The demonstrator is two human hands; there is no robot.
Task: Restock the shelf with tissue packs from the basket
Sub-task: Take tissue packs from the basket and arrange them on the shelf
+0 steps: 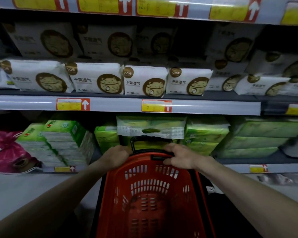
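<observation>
A red slotted plastic basket is held up in front of the lower shelf, its far rim against the shelf front. My left hand grips the rim's left corner. My right hand curls over the rim and a black handle on the right. No pack shows on the basket's visible red surface. Just past the rim, a green tissue pack with a white perforated carry strip lies on the lower shelf between other green packs.
White packs with a gold cat print line the middle shelf. Stacked green-and-white tissue bundles and a pink bag sit on the lower shelf at left. More green packs fill the right. Grey floor lies below.
</observation>
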